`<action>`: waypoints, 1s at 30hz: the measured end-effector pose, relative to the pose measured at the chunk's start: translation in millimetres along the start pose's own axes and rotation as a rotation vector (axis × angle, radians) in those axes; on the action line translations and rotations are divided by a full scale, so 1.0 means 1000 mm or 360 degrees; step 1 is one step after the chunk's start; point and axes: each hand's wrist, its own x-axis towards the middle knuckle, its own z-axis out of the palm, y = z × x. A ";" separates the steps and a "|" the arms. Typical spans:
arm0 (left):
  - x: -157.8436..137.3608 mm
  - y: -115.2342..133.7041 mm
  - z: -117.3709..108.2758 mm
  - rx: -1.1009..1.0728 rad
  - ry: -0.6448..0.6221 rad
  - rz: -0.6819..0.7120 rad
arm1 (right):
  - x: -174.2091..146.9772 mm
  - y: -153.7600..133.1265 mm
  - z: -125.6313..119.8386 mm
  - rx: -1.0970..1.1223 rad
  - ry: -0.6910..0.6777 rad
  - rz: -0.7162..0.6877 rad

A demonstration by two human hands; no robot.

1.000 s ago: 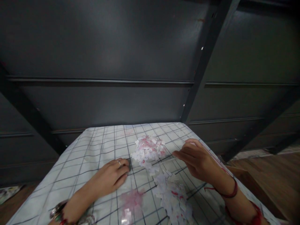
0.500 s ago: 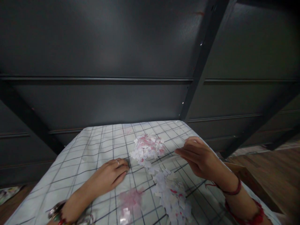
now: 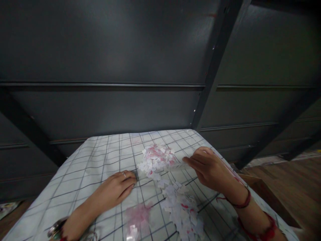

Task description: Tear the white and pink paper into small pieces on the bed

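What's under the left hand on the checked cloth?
The left hand lies palm down on the checked cloth. A small dark thing shows at its fingertips. Whatever else lies beneath the palm is covered.

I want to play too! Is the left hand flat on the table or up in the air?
Flat. The left hand lies palm down on the checked cloth, fingers stretched toward the paper bits.

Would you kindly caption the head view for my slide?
Left hand flat on checked cloth; right hand beside paper scraps.
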 end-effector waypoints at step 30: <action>0.002 0.000 -0.001 -0.0017 -0.0003 -0.0012 | 0.001 -0.007 0.002 0.0212 0.0152 -0.0056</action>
